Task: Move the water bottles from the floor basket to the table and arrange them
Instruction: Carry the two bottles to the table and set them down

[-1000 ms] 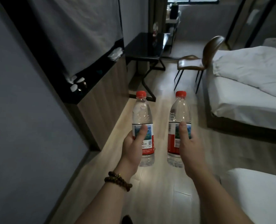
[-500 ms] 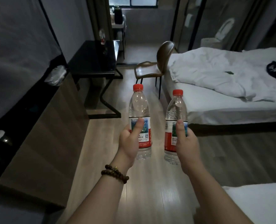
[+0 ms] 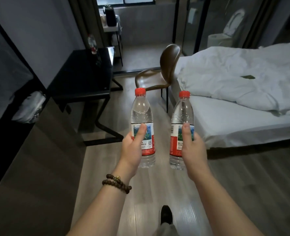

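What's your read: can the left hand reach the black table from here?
Probably not yet. The left hand grips its bottle over open floor, and the black table stands well ahead to the left. Nothing appears to block the way, so walking closer should do.

A bottle (image 3: 92,43) stands on the black table (image 3: 83,75).

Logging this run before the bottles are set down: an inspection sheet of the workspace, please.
Surface: black table ahead on the left; what looks like one far bottle on its far end.
Job's things: left bottle and right bottle, red caps on, upright, carried above the floor.
Clutter: plastic bag on the cabinet at left.
Grippers: left hand grips left bottle; right hand grips right bottle.
Cables: nothing seen.
Surroundings: brown chair, white bed at right.
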Demonstrator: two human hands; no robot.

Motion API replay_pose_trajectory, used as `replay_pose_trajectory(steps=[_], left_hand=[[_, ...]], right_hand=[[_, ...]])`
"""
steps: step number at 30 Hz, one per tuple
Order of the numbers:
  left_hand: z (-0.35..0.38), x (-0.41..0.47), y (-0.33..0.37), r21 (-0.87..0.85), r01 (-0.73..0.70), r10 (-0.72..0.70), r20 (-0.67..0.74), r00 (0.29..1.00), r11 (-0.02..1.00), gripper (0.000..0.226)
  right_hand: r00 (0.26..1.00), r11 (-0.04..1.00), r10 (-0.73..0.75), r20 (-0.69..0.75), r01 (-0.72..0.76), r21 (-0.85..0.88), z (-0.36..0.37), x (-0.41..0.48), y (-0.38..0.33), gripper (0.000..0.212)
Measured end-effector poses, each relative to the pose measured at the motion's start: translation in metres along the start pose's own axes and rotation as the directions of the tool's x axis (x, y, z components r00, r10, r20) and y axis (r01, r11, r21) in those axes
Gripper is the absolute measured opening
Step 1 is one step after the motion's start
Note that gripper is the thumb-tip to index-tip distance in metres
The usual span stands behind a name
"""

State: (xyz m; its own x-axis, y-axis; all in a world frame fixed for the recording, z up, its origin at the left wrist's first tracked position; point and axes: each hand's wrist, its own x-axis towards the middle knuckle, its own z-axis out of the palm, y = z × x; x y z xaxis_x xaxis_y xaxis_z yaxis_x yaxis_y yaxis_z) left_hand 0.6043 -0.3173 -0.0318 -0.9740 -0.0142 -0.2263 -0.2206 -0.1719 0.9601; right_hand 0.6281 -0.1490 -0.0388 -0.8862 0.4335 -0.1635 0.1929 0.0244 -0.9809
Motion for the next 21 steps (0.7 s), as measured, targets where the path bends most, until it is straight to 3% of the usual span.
replay_pose_trajectory(steps=[3,8,12,17,21], left_hand=[[0.010,0.072,0.026,0.002,-0.008,0.008,-0.071,0.997,1.000,0.065],[0.025,0.178,0.072,0.003,-0.059,0.059,-0.129,0.990,0.998,0.069],[0.025,0.256,0.093,0.015,-0.068,0.069,-0.129,0.989,0.998,0.055],[0.023,0.372,0.106,0.026,-0.067,0.069,-0.103,0.992,0.997,0.059],[0.017,0.475,0.132,0.046,-0.054,0.057,-0.059,0.997,0.997,0.066]], right_hand=[[0.999,1.000,0.006,0.037,-0.005,-0.031,0.030,0.074,-0.022,0.078],[0.996,0.999,-0.022,0.084,0.025,-0.036,0.075,0.190,-0.067,0.073],[0.995,0.999,-0.029,0.094,0.033,-0.034,0.114,0.271,-0.087,0.059],[0.996,0.995,-0.060,0.067,0.065,-0.070,0.171,0.373,-0.101,0.056],[0.996,0.994,-0.074,0.043,0.077,-0.077,0.222,0.454,-0.120,0.068]])
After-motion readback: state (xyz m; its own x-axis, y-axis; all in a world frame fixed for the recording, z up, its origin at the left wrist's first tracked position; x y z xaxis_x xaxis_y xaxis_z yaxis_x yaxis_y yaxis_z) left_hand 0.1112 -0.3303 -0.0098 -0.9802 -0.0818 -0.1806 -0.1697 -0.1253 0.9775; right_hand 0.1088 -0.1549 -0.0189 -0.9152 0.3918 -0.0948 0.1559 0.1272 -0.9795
